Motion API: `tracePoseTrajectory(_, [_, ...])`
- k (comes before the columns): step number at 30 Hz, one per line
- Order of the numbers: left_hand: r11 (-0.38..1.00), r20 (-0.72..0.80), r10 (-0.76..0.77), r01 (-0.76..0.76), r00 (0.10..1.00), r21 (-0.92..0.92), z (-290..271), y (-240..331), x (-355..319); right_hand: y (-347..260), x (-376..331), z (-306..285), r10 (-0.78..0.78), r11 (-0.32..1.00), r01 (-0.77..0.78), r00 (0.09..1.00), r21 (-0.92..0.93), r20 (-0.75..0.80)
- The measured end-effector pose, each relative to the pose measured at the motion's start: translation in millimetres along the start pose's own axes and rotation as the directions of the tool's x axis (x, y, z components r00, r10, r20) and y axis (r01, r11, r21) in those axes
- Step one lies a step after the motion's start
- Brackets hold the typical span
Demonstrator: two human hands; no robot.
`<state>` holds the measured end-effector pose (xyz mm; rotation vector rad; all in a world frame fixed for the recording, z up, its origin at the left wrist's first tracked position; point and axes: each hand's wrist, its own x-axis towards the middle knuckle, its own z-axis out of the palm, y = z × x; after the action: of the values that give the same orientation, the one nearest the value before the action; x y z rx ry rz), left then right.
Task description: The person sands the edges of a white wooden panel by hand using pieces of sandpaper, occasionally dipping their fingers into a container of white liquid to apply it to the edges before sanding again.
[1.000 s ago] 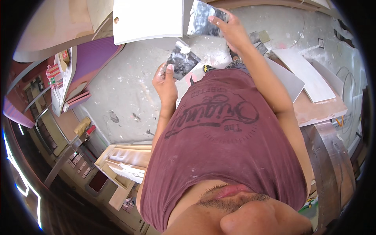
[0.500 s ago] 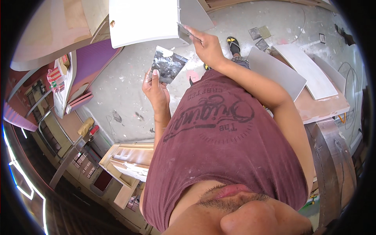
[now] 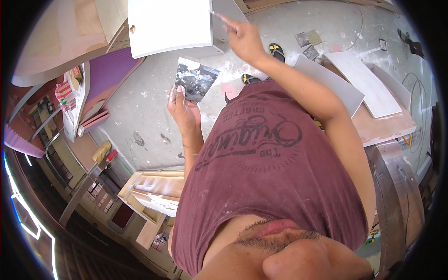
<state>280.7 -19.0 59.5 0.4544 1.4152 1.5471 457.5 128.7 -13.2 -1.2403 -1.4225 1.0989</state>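
Note:
A flat, dark, squarish plate [image 3: 198, 81] smeared with white and grey paste is held by my left hand [image 3: 185, 112], thumb on top and fingers beneath. My right hand [image 3: 247, 43] is at the right edge of a white box-like panel piece [image 3: 170, 25]. Its index finger stretches along that edge and the other fingers are curled. Something thin and pale shows at the fingertip, seen edge-on and blurred; I cannot make out its kind. A small brown chipped spot [image 3: 133, 29] marks the white face near its left side.
Curved wooden panelling [image 3: 70, 37] stands at the upper left, beside a purple ribbed panel [image 3: 109, 70]. White boards [image 3: 364, 81] lie on a workbench [image 3: 387, 128] at right. Small dark square plates [image 3: 310, 52] and a cable [image 3: 359, 28] lie on the paint-spotted floor [image 3: 154, 126].
My right hand has moved up along the edge of the white piece. My left hand and the plate have shifted slightly left. More of both sandalled feet shows.

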Motion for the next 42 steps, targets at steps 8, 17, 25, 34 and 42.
tracePoseTrajectory(8, [0.999, -0.051, -0.030, 0.029, 0.998, -0.016, -1.7, 2.7, -0.6, 1.2, 54.4, -20.9, 0.018, 0.998, -0.025, 0.994, -0.064, -0.106])
tracePoseTrajectory(17, [1.000, -0.060, -0.002, 0.001, 0.998, -0.021, 3.7, 3.9, -5.4, 14.4, 22.4, 0.9, -0.087, 0.993, 0.084, 0.996, -0.077, -0.026])
tracePoseTrajectory(25, [0.999, -0.058, -0.026, 0.024, 0.998, -0.033, 5.4, 5.6, -0.6, 32.9, 86.5, -17.7, -0.172, 0.982, 0.153, 0.964, -0.111, -0.200])
tracePoseTrajectory(34, [0.999, -0.080, -0.026, 0.024, 0.996, -0.024, 0.6, 10.9, -2.1, 15.9, 43.4, -0.9, -0.011, 0.997, 0.013, 1.000, -0.079, 0.027])
tracePoseTrajectory(42, [0.999, -0.070, -0.026, 0.024, 0.997, -0.028, 0.5, 15.7, 3.8, -12.8, -39.4, -21.2, 0.104, 0.990, -0.130, 0.945, 0.062, 0.309])
